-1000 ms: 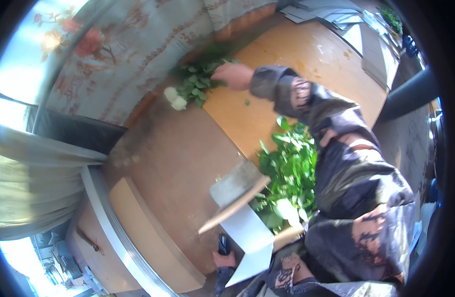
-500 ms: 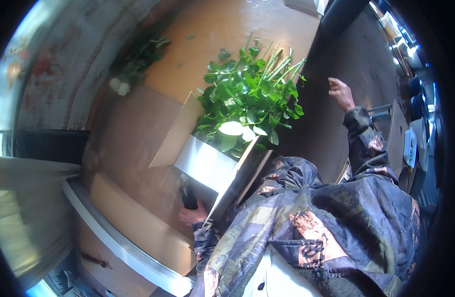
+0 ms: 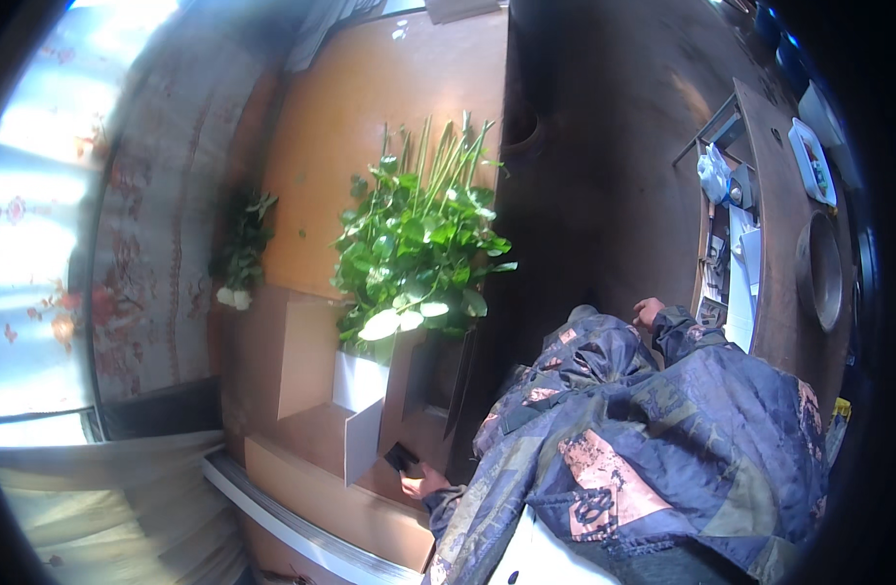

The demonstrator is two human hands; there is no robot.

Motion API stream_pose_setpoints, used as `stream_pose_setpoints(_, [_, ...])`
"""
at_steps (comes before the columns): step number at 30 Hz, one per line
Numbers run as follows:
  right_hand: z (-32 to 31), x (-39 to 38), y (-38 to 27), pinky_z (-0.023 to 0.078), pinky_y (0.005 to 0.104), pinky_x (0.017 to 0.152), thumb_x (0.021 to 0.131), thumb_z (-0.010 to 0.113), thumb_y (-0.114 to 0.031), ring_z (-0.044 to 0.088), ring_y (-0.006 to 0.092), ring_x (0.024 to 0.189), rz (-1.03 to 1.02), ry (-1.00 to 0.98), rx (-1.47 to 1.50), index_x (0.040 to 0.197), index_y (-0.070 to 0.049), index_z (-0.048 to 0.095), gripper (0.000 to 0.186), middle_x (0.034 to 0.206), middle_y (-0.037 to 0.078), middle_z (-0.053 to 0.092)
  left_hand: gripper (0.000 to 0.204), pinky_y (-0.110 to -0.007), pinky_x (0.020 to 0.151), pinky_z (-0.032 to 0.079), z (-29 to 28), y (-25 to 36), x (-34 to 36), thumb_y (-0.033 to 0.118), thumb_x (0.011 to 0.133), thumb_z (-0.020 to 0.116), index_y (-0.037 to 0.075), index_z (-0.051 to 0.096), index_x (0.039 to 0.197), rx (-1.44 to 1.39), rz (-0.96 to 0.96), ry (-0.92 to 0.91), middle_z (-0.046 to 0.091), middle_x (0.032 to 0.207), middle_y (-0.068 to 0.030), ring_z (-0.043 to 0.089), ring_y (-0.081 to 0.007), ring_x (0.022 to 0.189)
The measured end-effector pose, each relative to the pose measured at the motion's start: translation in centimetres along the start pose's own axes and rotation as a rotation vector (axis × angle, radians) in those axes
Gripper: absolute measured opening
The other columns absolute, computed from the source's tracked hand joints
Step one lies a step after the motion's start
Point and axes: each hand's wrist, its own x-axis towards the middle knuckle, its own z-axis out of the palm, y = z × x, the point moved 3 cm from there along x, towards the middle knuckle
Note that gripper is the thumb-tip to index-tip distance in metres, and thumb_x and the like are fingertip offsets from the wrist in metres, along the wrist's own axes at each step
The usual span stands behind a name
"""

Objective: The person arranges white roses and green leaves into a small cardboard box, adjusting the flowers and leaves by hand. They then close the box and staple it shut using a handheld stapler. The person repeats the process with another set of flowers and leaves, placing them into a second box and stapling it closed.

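My left hand [image 3: 426,482] is closed round a small black object [image 3: 401,456] whose kind I cannot make out. It is beside the open flap [image 3: 363,442] of a cardboard carton [image 3: 306,363], near the table's front. A large bunch of leafy green cut stems [image 3: 409,244] lies with its pale blooms [image 3: 404,320] toward the carton and its bare stem ends pointing away. My right hand [image 3: 649,312] hangs off the table to the right, near my body. Its fingers are curled and nothing shows in them.
A few white roses [image 3: 235,296] lie by the patterned curtain [image 3: 136,234] on the left. A stack of flat cardboard sheets [image 3: 301,531] lies in front. On the right stands a shelf unit [image 3: 731,234] bearing a round basin [image 3: 820,271] and a white tray [image 3: 812,161].
My view has turned, so the table and stems sit further left. My right hand has come down from an outstretched position to near my body. The black object remains in my left hand.
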Motion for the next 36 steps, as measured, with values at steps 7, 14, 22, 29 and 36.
stream_pose_setpoints(7, [-6.0,5.3,-2.4,0.059,0.0434,0.093,0.084,0.06,-0.01,0.075,0.0353,0.105,-0.422,0.049,0.26,0.109,-0.004,0.08,0.033,0.108,0.02,0.078,0.051,-0.045,0.104,0.053,3.1,7.1,-11.1,0.025,0.085,0.08,-0.004,0.07,0.126,0.084,0.071,0.258,0.073,0.119,-0.0245,0.068,-0.0385,0.117])
stream_pose_setpoints(14, [-14.5,10.1,-2.4,0.058,0.034,0.06,0.078,0.044,-0.006,0.071,0.0195,0.064,-0.456,0.043,0.667,0.077,-0.004,0.075,0.031,0.068,0.012,0.072,0.044,-0.044,0.102,0.054,13.7,28.6,-13.0,0.024,0.088,0.076,-0.003,0.071,0.124,-0.003,0.277,-0.613,0.074,0.116,-0.0221,0.07,-0.0363,0.113])
stream_pose_setpoints(22, [-25.3,21.9,-11.1,0.048,0.0325,0.053,0.076,0.053,-0.014,0.061,0.0155,0.056,-0.909,0.318,0.941,0.069,-0.006,0.069,0.019,0.061,0.005,0.064,0.038,-0.042,0.1,0.055,25.2,51.2,-14.0,0.022,0.092,0.072,-0.002,0.073,0.121,0.088,0.397,-1.206,0.075,0.112,-0.0193,0.071,-0.0337,0.108])
stream_pose_setpoints(29, [-39.5,31.8,-15.3,0.049,0.0323,0.054,0.076,0.053,-0.013,0.062,0.0154,0.056,-0.759,0.311,0.838,0.067,-0.006,0.069,0.019,0.06,0.005,0.064,0.033,-0.04,0.098,0.056,34.7,70.2,-13.1,0.021,0.096,0.068,-0.001,0.074,0.119,0.22,0.521,-1.479,0.077,0.108,-0.0169,0.072,-0.0315,0.104])
stream_pose_setpoints(36, [-60.5,40.4,-10.2,0.04,0.0308,0.039,0.07,0.044,-0.001,0.054,0.0139,0.044,-0.295,0.448,1.067,0.067,-0.006,0.069,0.025,0.055,0.006,0.06,0.038,-0.036,0.089,0.059,46.7,101.4,-21.8,0.03,0.096,0.072,0.007,0.072,0.126,0.068,0.884,-1.567,0.078,0.107,-0.0128,0.075,-0.0218,0.099])
